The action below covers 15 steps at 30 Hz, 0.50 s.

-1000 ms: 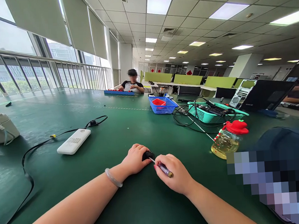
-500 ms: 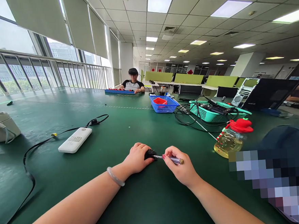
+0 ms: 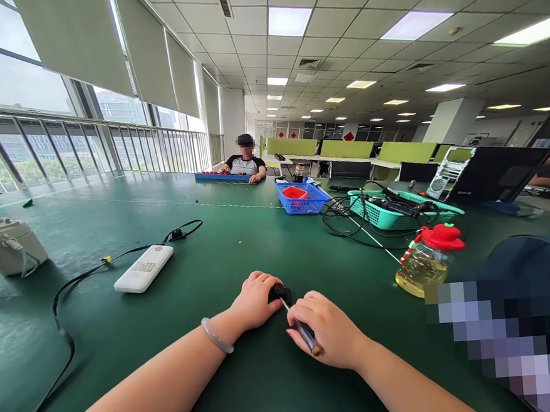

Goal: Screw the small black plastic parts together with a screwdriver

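My left hand (image 3: pixel 254 299) rests on the green table (image 3: pixel 123 323) and grips a small black object (image 3: pixel 280 291), holding it down with the fingers curled over it. A pale bangle sits on that wrist. My right hand (image 3: pixel 328 331) holds a thin screwdriver (image 3: pixel 301 326) with a dark handle and a brass-coloured end. Its tip touches the black object from the right. Both hands are close together near the table's front middle.
A white remote-like device (image 3: pixel 144 268) and a black cable (image 3: pixel 59 296) lie to the left, a beige case (image 3: pixel 9 246) farther left. A bottle with a red lid (image 3: pixel 427 258), a teal basket (image 3: pixel 388 210) and a blue basket (image 3: pixel 301 198) stand right. Another person sits at the far end.
My right hand swung the screwdriver from lying nearly level to pointing steeply down toward me, tip still on the black object. The view shifted slightly; my left hand kept its hold.
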{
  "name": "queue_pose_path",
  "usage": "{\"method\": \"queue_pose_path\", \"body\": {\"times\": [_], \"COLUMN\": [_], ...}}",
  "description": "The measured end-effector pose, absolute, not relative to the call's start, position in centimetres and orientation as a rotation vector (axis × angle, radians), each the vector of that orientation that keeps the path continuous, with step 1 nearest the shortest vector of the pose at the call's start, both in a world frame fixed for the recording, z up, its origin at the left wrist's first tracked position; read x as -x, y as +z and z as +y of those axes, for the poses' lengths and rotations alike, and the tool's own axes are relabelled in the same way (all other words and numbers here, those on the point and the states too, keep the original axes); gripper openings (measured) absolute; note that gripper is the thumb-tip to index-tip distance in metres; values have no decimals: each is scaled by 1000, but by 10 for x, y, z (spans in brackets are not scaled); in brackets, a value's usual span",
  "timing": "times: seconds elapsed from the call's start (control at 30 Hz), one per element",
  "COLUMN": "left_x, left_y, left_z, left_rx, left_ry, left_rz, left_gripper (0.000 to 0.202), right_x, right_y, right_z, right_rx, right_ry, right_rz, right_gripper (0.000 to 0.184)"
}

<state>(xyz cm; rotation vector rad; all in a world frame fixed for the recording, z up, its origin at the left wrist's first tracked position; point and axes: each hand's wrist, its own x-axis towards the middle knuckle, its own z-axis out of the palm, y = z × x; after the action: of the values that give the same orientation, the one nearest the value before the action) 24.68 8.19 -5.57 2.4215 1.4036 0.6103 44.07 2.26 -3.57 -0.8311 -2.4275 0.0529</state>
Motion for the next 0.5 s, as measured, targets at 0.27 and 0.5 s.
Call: {"method": "queue_pose_path", "body": {"times": [0.27,0.5], "left_x": [-246,-246], "left_y": [-58,-59], "left_z": [84,85], "left_rx": [-2423,-2443], "left_ry": [586,595], "left_rz": [1409,1416], "left_gripper": [31,33], "right_x": [-438,-437], "right_y": [-31,-26], "right_z": [21,18], "right_rx": [807,784], "right_ry": [-11,-10], "right_rz": [-2321,-2245], "right_gripper": [9,12]}}
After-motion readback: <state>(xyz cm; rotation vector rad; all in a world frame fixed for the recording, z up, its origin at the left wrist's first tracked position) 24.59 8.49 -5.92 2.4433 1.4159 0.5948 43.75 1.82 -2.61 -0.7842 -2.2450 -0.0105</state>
